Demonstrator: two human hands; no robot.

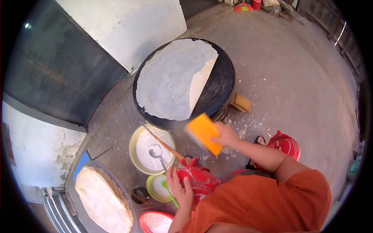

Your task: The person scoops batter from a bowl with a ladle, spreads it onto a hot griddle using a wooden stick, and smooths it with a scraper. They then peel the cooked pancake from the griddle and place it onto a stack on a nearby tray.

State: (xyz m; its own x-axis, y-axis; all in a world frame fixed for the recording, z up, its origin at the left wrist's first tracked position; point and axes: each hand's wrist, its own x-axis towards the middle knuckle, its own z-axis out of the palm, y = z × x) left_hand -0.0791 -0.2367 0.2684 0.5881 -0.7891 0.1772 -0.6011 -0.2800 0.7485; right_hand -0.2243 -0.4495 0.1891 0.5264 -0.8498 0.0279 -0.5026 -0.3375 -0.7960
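A flat orange-yellow scraper [206, 133], blurred along its left edge, is gripped in my right hand [225, 135] just off the near right rim of a round black griddle [218, 83]. Over most of the griddle lies a large thin pancake [167, 81], its right side folded over on itself. My left hand [182, 190] rests by my knee, fingers stretched out and nothing gripped. Close to it are a metal ladle [155, 151] and a wooden stick [161, 140], both across a basin of white batter [142, 145]. A green-handled utensil [168, 188] leans in a smaller yellow bowl [154, 196].
A stack of thin pancakes [103, 198] lies on a round board at lower left. A red-rimmed bowl of white contents [155, 222] stands at the bottom. One yellowish block [241, 102] sits beside the griddle. White flakes litter the concrete floor [287, 77]; a wall stands behind.
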